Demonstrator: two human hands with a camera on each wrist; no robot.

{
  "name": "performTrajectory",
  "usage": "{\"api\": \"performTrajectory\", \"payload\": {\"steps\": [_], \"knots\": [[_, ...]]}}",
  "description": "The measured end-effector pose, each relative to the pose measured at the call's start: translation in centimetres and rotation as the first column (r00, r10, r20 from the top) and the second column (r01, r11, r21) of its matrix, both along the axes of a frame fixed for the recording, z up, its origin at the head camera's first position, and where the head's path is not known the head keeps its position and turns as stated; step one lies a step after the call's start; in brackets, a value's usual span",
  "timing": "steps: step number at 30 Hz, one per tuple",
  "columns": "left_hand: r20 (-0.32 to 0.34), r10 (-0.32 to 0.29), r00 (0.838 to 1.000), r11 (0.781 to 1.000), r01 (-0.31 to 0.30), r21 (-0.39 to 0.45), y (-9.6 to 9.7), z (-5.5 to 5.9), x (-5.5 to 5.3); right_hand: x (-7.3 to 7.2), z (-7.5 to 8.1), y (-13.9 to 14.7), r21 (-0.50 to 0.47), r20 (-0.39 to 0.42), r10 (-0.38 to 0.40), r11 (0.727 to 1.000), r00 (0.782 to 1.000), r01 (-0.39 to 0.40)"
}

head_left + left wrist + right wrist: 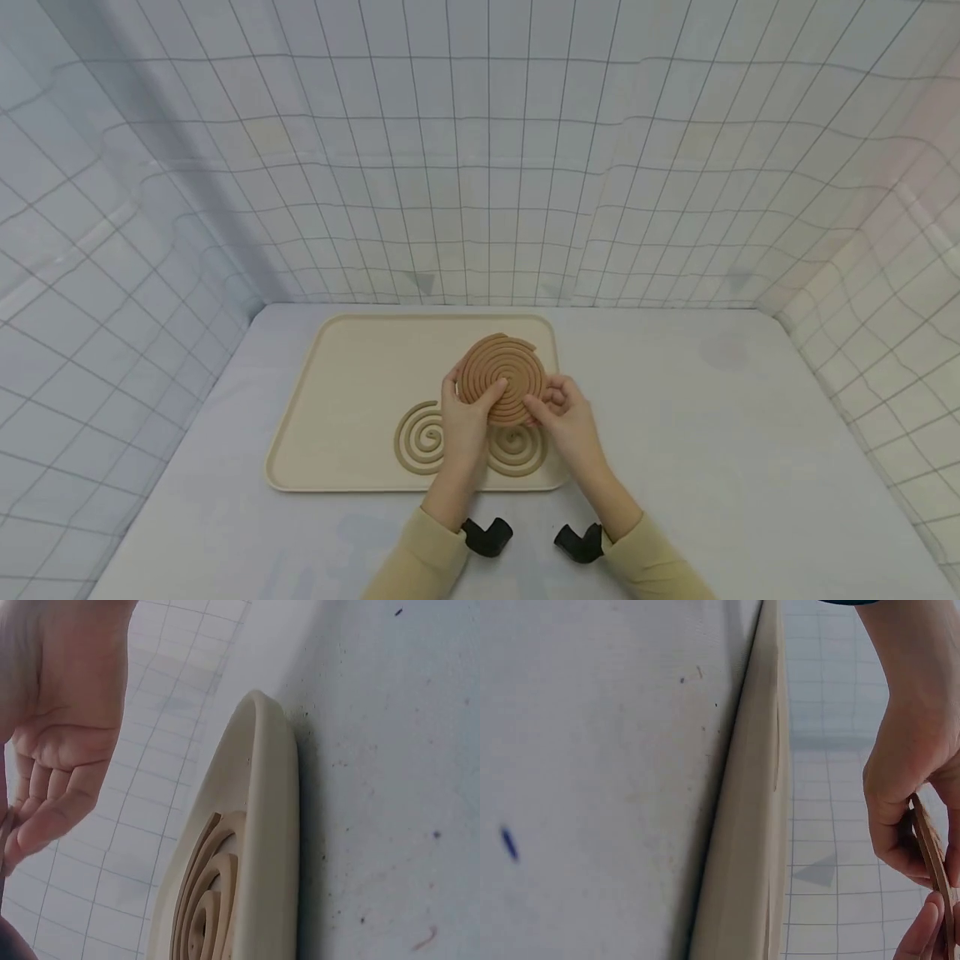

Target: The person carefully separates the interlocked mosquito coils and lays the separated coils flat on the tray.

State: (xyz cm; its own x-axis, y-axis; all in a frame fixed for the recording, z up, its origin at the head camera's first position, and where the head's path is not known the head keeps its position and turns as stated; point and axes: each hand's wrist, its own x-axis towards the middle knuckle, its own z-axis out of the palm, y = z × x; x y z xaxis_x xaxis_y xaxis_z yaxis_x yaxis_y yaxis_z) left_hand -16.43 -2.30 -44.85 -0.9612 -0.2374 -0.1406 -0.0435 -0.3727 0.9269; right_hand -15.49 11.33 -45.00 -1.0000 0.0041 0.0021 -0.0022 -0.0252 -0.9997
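Note:
Both hands hold a brown mosquito coil (504, 362), a tightly wound spiral disc, raised above the tray's right part. My left hand (465, 425) grips it from the left, with the thumb lying across its face near the centre. At its lower right edge, my right hand (566, 421) pinches the rim between thumb and fingers. The right wrist view shows the coil (934, 855) edge-on as thin layers. Below, two looser greenish-tan coils lie on the cream tray (360, 358): the left coil (399, 442) and the right coil (516, 473), both partly hidden by my hands.
The tray's raised rim (274, 825) runs along the front, near my wrists. A black wrist camera mount (487, 537) is at my left wrist and another mount (579, 543) at my right. White gridded walls (487, 167) enclose the table (675, 417) at back and sides.

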Motion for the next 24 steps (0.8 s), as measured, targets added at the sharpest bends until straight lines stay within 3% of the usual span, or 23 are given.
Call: {"api": "performTrajectory", "payload": {"steps": [4,8,12,16,24], "knots": [[-0.01,0.037,0.999,0.995,-0.035,0.096,0.4,-0.3,-0.1,0.2,-0.4,-0.3,0.004,0.025,0.046,0.999,0.999,-0.047],[-0.006,0.056,0.998,0.994,-0.056,0.098,0.6,-0.6,-0.1,0.3,-0.5,-0.1,0.059,0.041,0.094,0.994,0.995,-0.096],[-0.003,0.037,0.999,0.999,-0.037,0.022,0.3,-0.9,0.1,0.0,-0.3,0.6,0.16,0.024,0.088,0.983,0.996,-0.091],[0.0,-0.012,1.0,0.995,0.012,-0.1,0.0,-0.8,0.4,-0.5,0.4,1.4,0.209,-0.028,0.0,0.978,1.0,0.006],[0.015,-0.072,0.997,0.935,0.073,-0.348,-0.6,0.1,0.7,-1.1,1.4,2.4,0.257,-0.125,-0.11,0.956,0.986,0.139]]}}
